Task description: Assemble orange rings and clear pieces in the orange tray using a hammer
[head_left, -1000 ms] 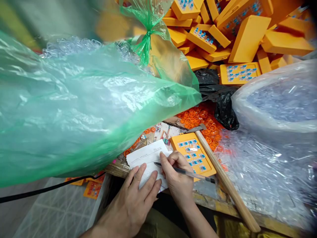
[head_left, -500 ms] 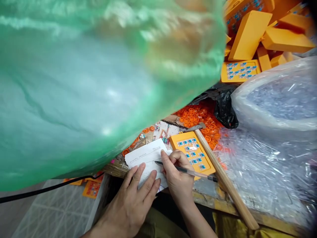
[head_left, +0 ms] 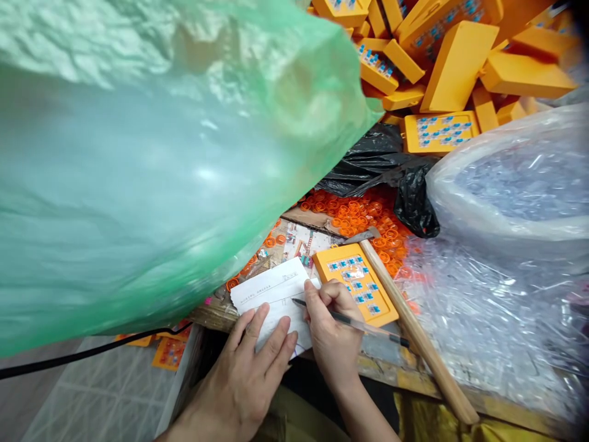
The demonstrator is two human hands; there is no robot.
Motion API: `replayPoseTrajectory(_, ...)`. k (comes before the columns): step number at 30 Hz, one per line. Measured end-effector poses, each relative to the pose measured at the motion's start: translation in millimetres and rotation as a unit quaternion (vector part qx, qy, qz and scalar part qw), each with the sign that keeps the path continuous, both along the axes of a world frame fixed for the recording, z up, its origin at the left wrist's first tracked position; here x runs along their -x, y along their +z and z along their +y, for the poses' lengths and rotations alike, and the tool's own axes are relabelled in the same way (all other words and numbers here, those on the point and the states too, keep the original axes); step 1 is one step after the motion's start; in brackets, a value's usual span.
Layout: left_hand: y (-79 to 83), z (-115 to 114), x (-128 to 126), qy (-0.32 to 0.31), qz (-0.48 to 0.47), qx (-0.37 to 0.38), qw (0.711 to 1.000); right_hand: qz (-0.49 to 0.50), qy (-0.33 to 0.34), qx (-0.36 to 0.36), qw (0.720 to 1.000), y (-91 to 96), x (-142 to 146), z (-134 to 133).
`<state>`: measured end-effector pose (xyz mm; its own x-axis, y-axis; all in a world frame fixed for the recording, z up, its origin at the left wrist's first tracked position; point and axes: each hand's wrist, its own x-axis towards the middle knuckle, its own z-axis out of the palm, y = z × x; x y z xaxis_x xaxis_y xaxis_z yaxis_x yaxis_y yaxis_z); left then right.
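Observation:
My left hand (head_left: 248, 374) lies flat with fingers stretched out on a white slip of paper (head_left: 271, 291) at the bench's near edge. My right hand (head_left: 334, 331) is closed round a dark pen (head_left: 363, 323), its tip resting on the paper. Just right of the paper lies an orange tray (head_left: 356, 282) set with small blue parts. A wooden hammer handle (head_left: 414, 334) runs diagonally beside the tray.
A huge green plastic bag (head_left: 151, 159) fills the left and top. Clear plastic bags (head_left: 506, 202) bulge at the right. Loose orange rings (head_left: 363, 218) and a black bag (head_left: 391, 172) sit behind the tray, with a heap of orange trays (head_left: 451, 61) further back. A black cable (head_left: 83, 353) crosses lower left.
The green bag swelled across the view, then drew back a little, uncovering the orange heap again. My right hand with the pen shifted slightly right on the paper; the left hand stayed put.

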<state>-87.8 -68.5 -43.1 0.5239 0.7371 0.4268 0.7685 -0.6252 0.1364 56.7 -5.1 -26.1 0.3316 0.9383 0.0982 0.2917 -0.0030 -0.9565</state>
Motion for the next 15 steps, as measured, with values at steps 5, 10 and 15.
replayPoseTrajectory(5, -1.0, 1.5, 1.4, -0.008, 0.018, 0.011, 1.0, 0.004, -0.004, -0.009, 1.0, 1.5, 0.5, -2.6)
replayPoseTrajectory(10, -3.6, -0.9, 2.8, -0.012, 0.023, 0.018, 1.0, 0.02, 0.021, -0.008, 1.0, 3.7, -2.3, -8.9)
replayPoseTrajectory(15, -4.1, -0.1, 2.1, -0.015, 0.007, 0.006, 1.0, 0.016, 0.062, 0.006, 0.998, 2.1, -4.5, -8.5)
